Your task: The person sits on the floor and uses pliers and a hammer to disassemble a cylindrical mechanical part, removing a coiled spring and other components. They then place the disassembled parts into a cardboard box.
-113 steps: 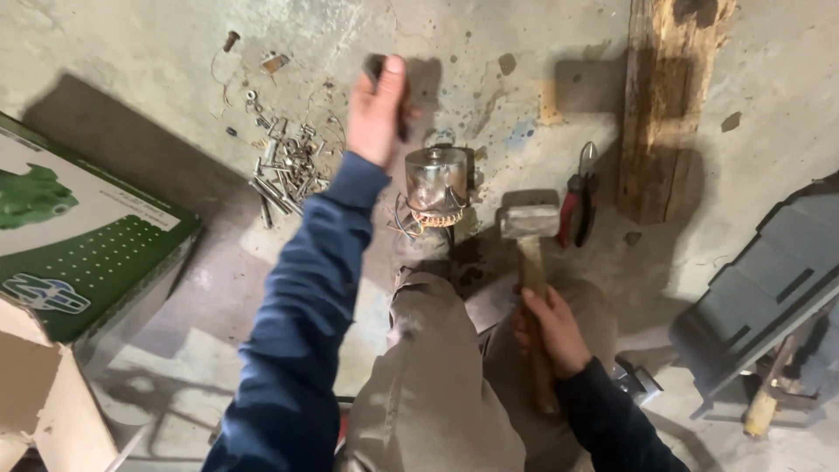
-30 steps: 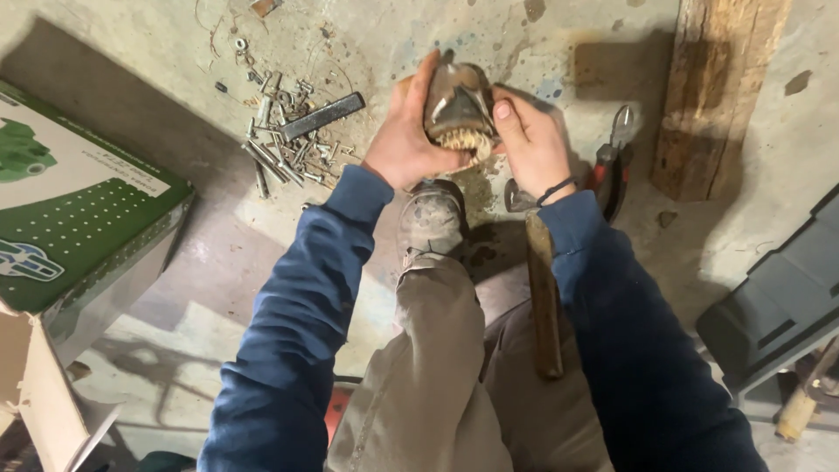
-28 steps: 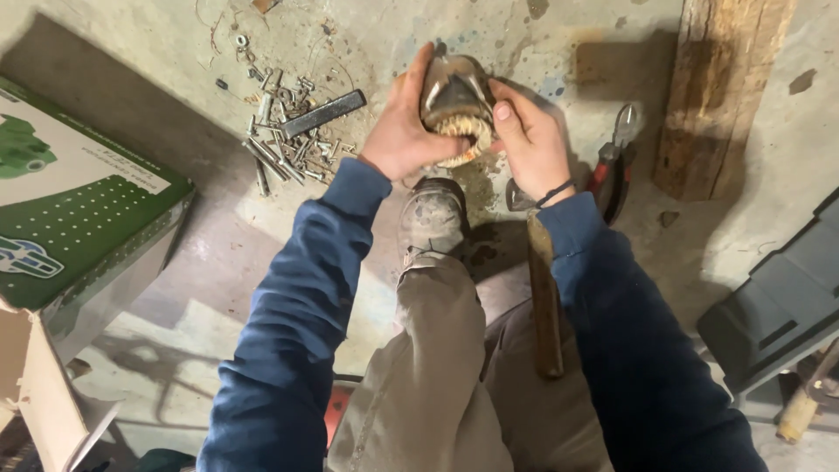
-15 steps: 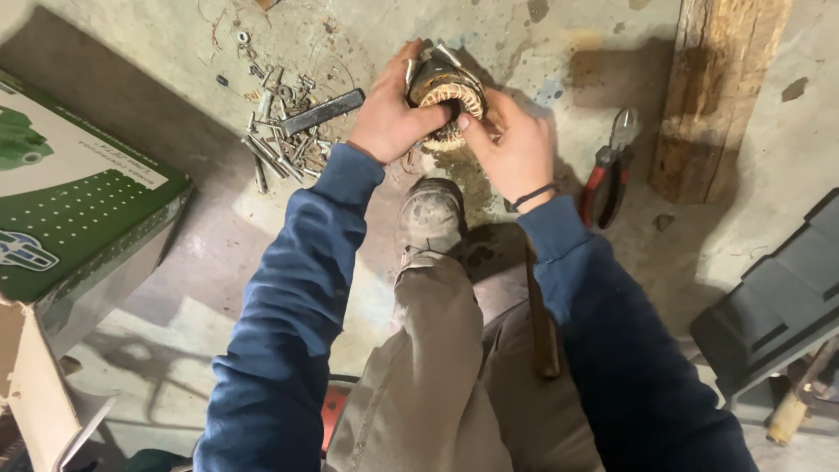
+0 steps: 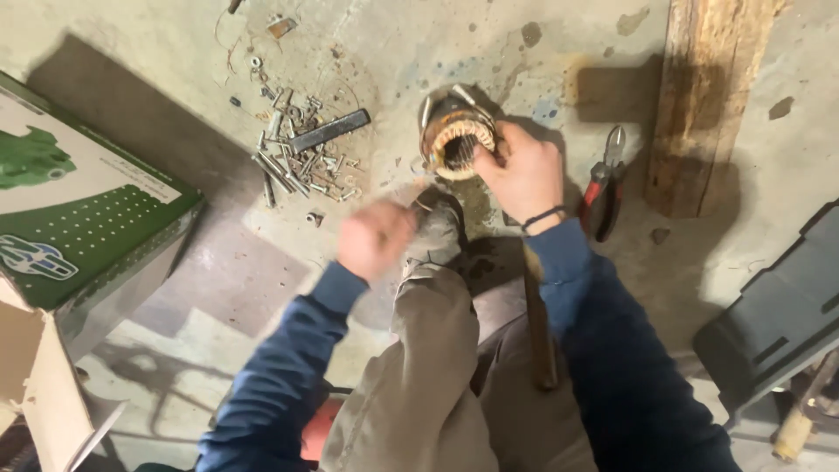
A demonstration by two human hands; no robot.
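Right hand holds motor stator between bolts and pliers.

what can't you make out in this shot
- Left hand, head view: motion blur hides the fingers, so open or closed is unclear.
- Motor stator: right hand covers its right side.
- Wooden handle: its head is hidden under the right forearm.
- Loose bolts: too small to tell kinds.
- Green box: cut by the left edge.

Right hand gripping, left hand blurred, loosely closed.
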